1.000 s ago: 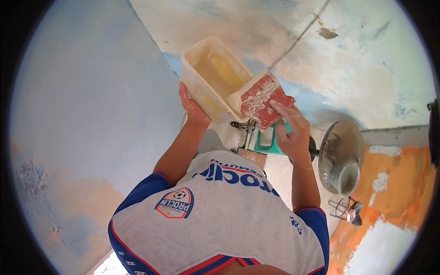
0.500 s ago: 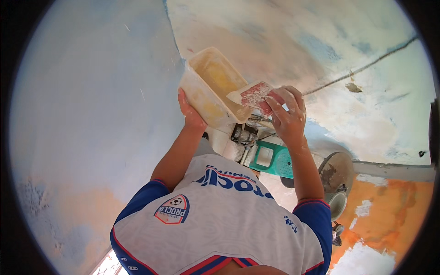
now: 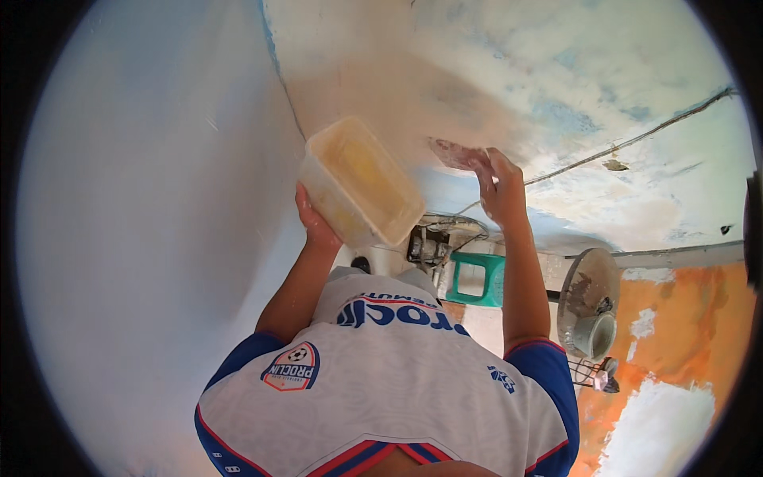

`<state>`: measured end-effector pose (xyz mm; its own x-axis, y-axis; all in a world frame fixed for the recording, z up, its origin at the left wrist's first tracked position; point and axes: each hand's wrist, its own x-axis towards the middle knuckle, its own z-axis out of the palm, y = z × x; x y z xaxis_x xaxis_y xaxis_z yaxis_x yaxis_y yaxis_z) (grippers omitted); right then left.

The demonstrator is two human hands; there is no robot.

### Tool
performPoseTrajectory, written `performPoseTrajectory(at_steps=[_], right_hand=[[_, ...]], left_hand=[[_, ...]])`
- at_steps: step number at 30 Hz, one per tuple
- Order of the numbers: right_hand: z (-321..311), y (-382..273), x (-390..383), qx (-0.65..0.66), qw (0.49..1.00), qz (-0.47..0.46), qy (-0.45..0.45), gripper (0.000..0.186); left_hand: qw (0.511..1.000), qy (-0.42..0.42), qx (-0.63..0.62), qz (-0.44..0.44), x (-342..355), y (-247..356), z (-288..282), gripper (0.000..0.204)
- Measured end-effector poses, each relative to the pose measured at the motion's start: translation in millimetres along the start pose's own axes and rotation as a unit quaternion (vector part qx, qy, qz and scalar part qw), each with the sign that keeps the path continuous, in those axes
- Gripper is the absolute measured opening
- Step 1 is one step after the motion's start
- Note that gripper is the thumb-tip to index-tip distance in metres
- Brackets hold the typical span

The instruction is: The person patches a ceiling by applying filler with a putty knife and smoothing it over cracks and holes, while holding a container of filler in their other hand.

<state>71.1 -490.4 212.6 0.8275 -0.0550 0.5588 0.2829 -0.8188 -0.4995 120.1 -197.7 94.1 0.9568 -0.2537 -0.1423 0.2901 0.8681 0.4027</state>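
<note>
A cream rectangular plastic tub (image 3: pixel 338 203) rests tilted in my left hand (image 3: pixel 318 226), which grips its lower left side. Dried and wet smears coat its inside, with a yellowish patch on the bottom. To the right of the tub, my right hand (image 3: pixel 502 187) is closed on a red putty spreader (image 3: pixel 457 153) smeared with whitish filler. The spreader's blade points left toward the patchy wall (image 3: pixel 381 87); whether it touches the wall I cannot tell.
Below my hands stands a green plastic stool (image 3: pixel 494 278), beside dark equipment with cables (image 3: pixel 429 245). A round table (image 3: pixel 584 274) with a grey bucket (image 3: pixel 594 334) is at the right, near an orange wall (image 3: pixel 699 318). A bluish wall (image 3: pixel 159 199) rises at the left.
My right hand has lifted the spreader out from over the tub and toward the wall. The tub has moved slightly down and left.
</note>
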Motion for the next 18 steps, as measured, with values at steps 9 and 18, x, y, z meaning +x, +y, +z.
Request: performPoseTrajectory(at_steps=[9, 18], right_hand=[[9.2, 57.7, 38.4, -0.159, 0.964, 0.099, 0.190, 0.022], [50.9, 33.0, 3.2, 0.049, 0.979, 0.167, 0.104, 0.020]], left_hand=[[0.997, 0.014, 0.014, -0.075, -8.8, 43.2, -32.2, 0.078], [0.998, -0.014, 0.030, -0.050, 0.2, 50.8, -43.4, 0.075]])
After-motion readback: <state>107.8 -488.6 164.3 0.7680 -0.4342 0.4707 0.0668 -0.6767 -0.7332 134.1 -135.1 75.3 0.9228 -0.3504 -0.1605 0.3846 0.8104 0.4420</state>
